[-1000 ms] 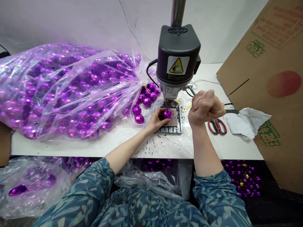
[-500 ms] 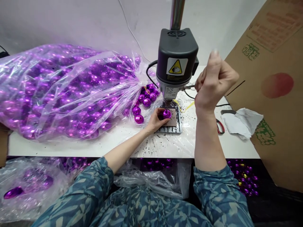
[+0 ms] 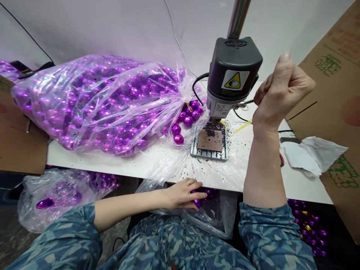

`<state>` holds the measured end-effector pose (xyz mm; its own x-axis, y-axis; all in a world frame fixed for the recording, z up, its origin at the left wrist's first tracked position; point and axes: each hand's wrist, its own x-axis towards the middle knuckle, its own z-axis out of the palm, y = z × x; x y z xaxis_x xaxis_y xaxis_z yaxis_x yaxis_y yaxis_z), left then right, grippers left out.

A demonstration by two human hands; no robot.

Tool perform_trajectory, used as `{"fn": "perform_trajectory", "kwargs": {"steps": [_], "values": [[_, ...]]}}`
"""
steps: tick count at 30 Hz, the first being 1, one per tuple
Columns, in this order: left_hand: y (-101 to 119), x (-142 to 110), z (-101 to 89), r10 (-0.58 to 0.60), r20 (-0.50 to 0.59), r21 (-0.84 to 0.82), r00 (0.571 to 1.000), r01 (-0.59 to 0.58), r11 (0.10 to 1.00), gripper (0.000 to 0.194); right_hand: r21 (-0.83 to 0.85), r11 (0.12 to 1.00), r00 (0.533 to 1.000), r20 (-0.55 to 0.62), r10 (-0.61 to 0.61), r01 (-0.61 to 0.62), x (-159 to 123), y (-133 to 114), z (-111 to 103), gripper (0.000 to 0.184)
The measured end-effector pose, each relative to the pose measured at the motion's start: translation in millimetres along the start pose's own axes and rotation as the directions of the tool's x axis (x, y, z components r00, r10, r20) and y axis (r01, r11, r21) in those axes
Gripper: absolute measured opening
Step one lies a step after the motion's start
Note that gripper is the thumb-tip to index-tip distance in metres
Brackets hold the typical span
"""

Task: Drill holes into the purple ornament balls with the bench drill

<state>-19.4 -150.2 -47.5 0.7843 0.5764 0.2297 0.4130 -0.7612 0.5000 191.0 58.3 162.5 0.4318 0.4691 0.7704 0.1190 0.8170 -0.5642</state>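
Note:
My left hand (image 3: 185, 193) is at the table's front edge, above a clear plastic bag (image 3: 225, 221) with purple balls in it. Its fingers curve around a shiny purple faceted ball (image 3: 197, 203), mostly covered by the hand. Raised at the right, my right hand (image 3: 282, 92) is a fist around the lever (image 3: 249, 102) of a small black drill press (image 3: 236, 63). Under the drill, a brown board (image 3: 210, 140) with a small hole lies on the grey slotted base plate (image 3: 209, 155), with dark shavings scattered about.
A large clear bag of purple balls (image 3: 107, 105) fills the left of the white table (image 3: 112, 159). Several loose balls (image 3: 178, 139) lie by its tied neck. Crumpled white paper (image 3: 312, 153) and a cardboard box (image 3: 343, 123) are at the right. Another plastic bag (image 3: 56, 217) sits low left.
My left hand has left the board under the drill, taking the ball down toward me over the open bag. My right hand stays on the lever. The view has shifted left.

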Motion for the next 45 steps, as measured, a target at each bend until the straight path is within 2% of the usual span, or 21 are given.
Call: {"fn": "perform_trajectory", "kwargs": {"steps": [2,3,5,6,7,8,10,11,13,15,17,18,20,23,26,29,32,36,39,42,45], "values": [[-26,5,-16.2,-0.091,-0.214,-0.049,0.973,0.082,0.995,0.033,0.011,1.000,1.000,-0.002,-0.002,0.002,0,0,0,0.067],[-43,11,-28.3,-0.164,-0.334,-0.064,0.928,0.152,0.986,0.031,0.016,1.000,1.000,-0.003,-0.002,0.002,0,1,-1,0.067],[-79,27,-54.5,-0.298,-0.521,-0.076,0.800,0.304,0.950,0.030,0.034,0.999,1.000,-0.016,0.002,-0.001,0,1,0,0.067],[-95,36,-66.1,-0.374,-0.551,-0.070,0.745,0.406,0.911,0.027,0.049,0.999,1.000,-0.023,0.005,-0.004,0,1,0,0.066],[-109,43,-75.2,-0.450,-0.540,-0.058,0.712,0.501,0.863,0.024,0.065,0.998,1.000,-0.026,0.009,-0.007,0,1,0,0.065],[-121,49,-81.5,-0.521,-0.498,-0.038,0.693,0.583,0.812,0.021,0.082,0.997,1.000,-0.030,0.008,-0.005,0,1,0,0.063],[-134,55,-86.3,-0.610,-0.392,0.012,0.688,0.667,0.745,0.023,0.105,0.994,0.999,-0.038,-0.007,0.011,0,2,0,0.061],[-136,57,-86.3,-0.621,-0.358,0.021,0.697,0.671,0.741,0.026,0.108,0.994,0.999,-0.039,-0.015,0.019,0,2,0,0.060],[-133,56,-85.9,-0.594,-0.387,-0.027,0.705,0.635,0.772,0.031,0.103,0.994,0.999,-0.032,-0.033,0.036,-1,2,-1,0.059],[-124,55,-88.9,-0.569,-0.476,-0.191,0.671,0.553,0.811,0.037,0.085,0.995,0.999,-0.024,-0.042,0.044,-1,2,-1,0.060],[-112,55,-95.5,-0.604,-0.498,-0.453,0.622,0.407,0.793,0.042,0.062,0.997,0.999,-0.017,-0.044,0.045,-1,1,-1,0.063],[-106,56,-99.2,-0.634,-0.461,-0.586,0.621,0.323,0.743,0.044,0.050,0.998,0.999,-0.016,-0.044,0.045,-1,0,-1,0.064],[-94,60,-104.6,-0.669,-0.324,-0.787,0.669,0.202,0.583,0.048,0.030,0.998,0.999,-0.014,-0.047,0.047,-2,-1,-1,0.067],[-78,68,-104.2,-0.660,-0.138,-0.910,0.739,0.168,0.378,0.059,-0.004,0.999,0.999,-0.017,-0.051,0.051,-3,-1,-1,0.068],[-71,78,-94.1,-0.662,-0.056,-0.950,0.747,0.164,0.265,0.062,-0.031,0.999,0.999,-0.014,-0.041,0.040,-5,0,-2,0.069],[-72,86,-80.9,-0.662,-0.001,-0.957,0.749,0.192,0.219,0.058,-0.064,0.997,0.999,0.013,-0.045,0.046,-5,2,-3,0.069],[-76,92,-71.8,-0.638,0.041,-0.955,0.769,0.219,0.202,0.063,-0.150,0.988,0.998,0.054,-0.039,0.047,-6,5,-5,0.066],[-76,95,-69.2,-0.646,0.010,-0.952,0.763,0.205,0.226,0.062,-0.134,0.990,0.998,0.054,-0.035,0.042,-6,5,-4,0.065],[-71,95,-69.7,-0.674,0.029,-0.979,0.738,0.158,0.131,0.061,-0.079,0.996,0.999,0.035,-0.042,0.045,-7,2,-4,0.064],[-68,97,-68.0,-0.674,0.055,-0.993,0.737,0.108,0.037,0.056,-0.029,0.999,0.998,0.055,-0.030,0.031,-8,0,-5,0.064],[-74,100,-63.6,-0.706,-0.020,-0.987,0.708,0.097,0.125,0.055,0.018,1.000,0.998,0.064,-0.021,0.020,-9,0,-6,0.062]]}}
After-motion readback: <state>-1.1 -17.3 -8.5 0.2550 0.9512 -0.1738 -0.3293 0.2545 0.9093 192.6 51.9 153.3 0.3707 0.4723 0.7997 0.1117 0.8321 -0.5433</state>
